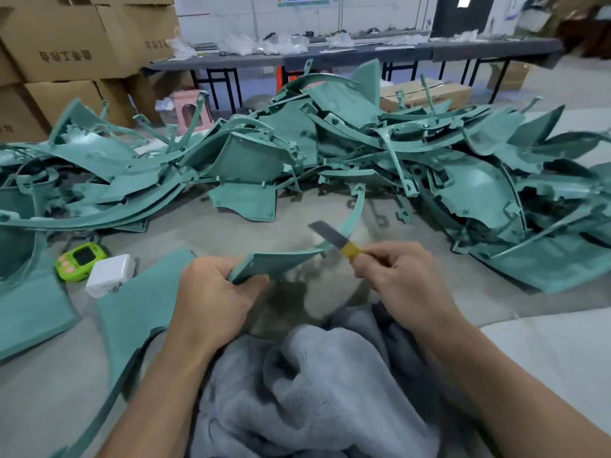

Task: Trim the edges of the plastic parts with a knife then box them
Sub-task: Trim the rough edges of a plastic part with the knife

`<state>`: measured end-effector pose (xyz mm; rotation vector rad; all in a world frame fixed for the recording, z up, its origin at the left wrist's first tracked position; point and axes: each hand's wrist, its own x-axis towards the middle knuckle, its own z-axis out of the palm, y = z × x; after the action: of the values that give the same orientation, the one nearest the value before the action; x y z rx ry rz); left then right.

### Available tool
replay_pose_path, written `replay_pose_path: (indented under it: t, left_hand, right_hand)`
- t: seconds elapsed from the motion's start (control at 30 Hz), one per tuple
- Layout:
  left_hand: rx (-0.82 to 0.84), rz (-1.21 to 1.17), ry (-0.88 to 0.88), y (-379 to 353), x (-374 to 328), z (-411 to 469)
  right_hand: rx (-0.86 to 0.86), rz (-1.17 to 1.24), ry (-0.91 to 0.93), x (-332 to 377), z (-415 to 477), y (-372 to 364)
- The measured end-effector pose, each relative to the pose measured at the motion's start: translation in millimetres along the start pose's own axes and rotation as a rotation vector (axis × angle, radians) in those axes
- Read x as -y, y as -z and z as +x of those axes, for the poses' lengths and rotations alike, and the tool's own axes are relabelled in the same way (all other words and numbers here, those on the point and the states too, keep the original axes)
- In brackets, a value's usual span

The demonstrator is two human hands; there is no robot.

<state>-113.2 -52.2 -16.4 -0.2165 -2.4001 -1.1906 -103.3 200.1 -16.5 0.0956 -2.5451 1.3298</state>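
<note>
Left hand (215,285) is gripping the teal plastic part (274,262) by its near-left corner, over the grey blanket (317,391). Right hand (393,276) is pinching the knife (334,238), blade angling far-left. If it's slipping off that thin edge, it's probably heading toward the left fingers.

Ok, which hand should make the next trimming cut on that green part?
Probably the right hand: it holds the knife close to the part, which the left hand grips.

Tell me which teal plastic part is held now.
The panel with the long curved strip, gripped by the left hand; the other parts lie unheld.
</note>
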Motion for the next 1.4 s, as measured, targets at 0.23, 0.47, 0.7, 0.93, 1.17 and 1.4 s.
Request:
replay_pose_path:
  t: [0.23, 0.47, 0.7, 0.93, 1.17, 1.4]
  left_hand:
    - [0.084, -0.119, 0.072, 11, 15, 10]
    - [0.162, -0.238, 0.171, 17, 15, 13]
    - [0.144, -0.225, 0.161, 16, 19, 14]
    - [0.118, -0.162, 0.177, 14, 24, 16]
    - [0.132, -0.204, 0.161, 14, 23, 14]
    - [0.106, -0.18, 0.252, 10, 17, 10]
  right_hand:
    - [-0.075, 0.13, -0.004, -6, 8, 24]
    - [-0.231, -0.26, -0.206, -21, 14, 31]
    - [0.026, 0.106, 0.152, -1, 1, 25]
    - [-0.287, -0.349, -0.153, -24, 16, 43]
    - [0.073, -0.078, 0.136, -4, 0, 25]
    - [-0.365, -0.276, -0.058, -9, 7, 42]
